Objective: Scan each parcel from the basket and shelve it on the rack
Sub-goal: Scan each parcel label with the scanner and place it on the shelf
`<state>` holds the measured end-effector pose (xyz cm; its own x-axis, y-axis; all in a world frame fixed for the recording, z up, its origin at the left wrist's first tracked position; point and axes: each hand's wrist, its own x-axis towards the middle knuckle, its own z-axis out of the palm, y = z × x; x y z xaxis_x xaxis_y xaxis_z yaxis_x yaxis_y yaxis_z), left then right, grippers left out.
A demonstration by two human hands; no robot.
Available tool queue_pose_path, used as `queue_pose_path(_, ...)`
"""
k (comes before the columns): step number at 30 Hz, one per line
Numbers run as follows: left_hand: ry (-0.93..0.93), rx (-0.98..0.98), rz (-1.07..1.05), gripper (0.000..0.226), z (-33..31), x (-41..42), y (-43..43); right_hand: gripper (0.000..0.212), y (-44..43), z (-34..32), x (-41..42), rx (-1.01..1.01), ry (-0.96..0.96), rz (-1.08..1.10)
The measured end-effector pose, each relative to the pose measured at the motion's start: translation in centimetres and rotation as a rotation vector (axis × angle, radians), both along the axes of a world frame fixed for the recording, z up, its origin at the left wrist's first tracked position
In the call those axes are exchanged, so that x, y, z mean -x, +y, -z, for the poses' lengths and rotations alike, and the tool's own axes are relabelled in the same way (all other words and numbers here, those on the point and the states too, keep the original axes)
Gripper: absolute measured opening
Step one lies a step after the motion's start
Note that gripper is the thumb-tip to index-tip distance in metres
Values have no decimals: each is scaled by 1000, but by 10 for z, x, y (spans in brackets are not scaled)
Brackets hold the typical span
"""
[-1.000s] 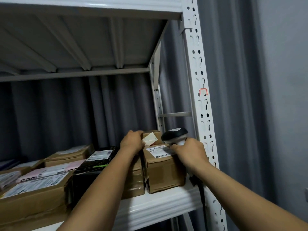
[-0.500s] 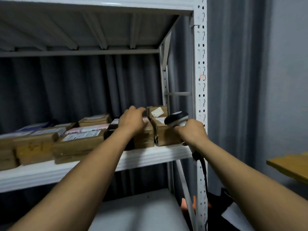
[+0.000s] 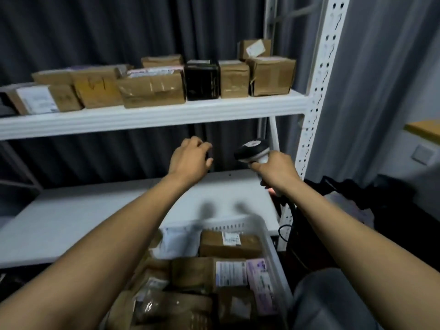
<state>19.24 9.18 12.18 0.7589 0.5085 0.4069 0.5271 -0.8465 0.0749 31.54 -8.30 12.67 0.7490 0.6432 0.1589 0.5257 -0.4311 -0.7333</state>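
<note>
Grey curtain behind, rack w/ boxes rowed up top; left hand hung loose & empty mid-frame, prob. free for next pick, right hand gripped scanner, parcels waiting in basket bottom-centre.

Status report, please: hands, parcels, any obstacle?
Left hand empty, loosely curled. Right hand grips scanner. Parcels lie in basket. Path looks free.

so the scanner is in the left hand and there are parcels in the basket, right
Not quite: the scanner is in the right hand, not the left, as the head view shows. There are indeed parcels in the basket.
</note>
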Motion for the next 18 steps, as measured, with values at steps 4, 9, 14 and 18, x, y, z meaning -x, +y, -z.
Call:
queue_pose_path(4,155,81,-50,46,70,16,1,22,4,50,6,62,78,-40)
queue_pose_path(9,260,226,-69,47,151,37,-12,30,2,114,15,105,153,-78)
queue_pose_path(14,364,465,14,47,228,61,-48,27,-19,166,26,170,154,-120)
queue_pose_path(18,432,613,90,56,279,74,-83,23,-35,182,26,207,148,-190)
